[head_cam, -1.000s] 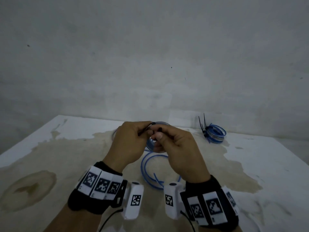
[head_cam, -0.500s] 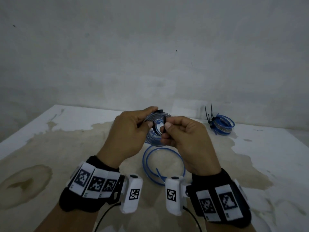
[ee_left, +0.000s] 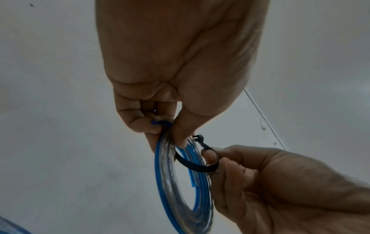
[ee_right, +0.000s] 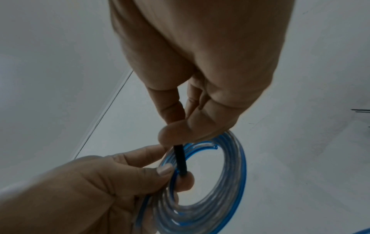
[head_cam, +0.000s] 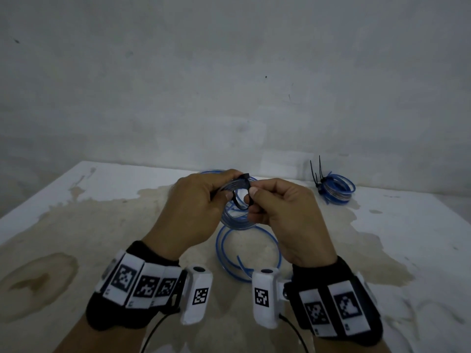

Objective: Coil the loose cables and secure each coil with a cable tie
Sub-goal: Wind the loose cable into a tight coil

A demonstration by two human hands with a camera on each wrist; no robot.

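Observation:
My left hand (head_cam: 196,200) grips a coil of blue and clear cable (head_cam: 235,216) at its top, held upright above the table (head_cam: 76,225). In the left wrist view the coil (ee_left: 172,182) hangs below the left hand (ee_left: 170,126). A black cable tie (ee_left: 192,165) loops round the coil's strands, its head (ee_left: 199,137) near the left thumb. My right hand (head_cam: 270,202) pinches the tie's strap between thumb and forefinger. In the right wrist view the black cable tie (ee_right: 180,159) runs from the right hand (ee_right: 176,134) down into the coil (ee_right: 210,190).
A loose blue cable (head_cam: 244,253) lies curled on the table under my hands. At the back right sits a tied blue coil (head_cam: 336,188) with black tie tails (head_cam: 316,169) sticking up. A grey wall stands behind the stained table.
Both hands lifted the coil a little and drew slightly apart; the black tie now forms a visible loop around the coil strands.

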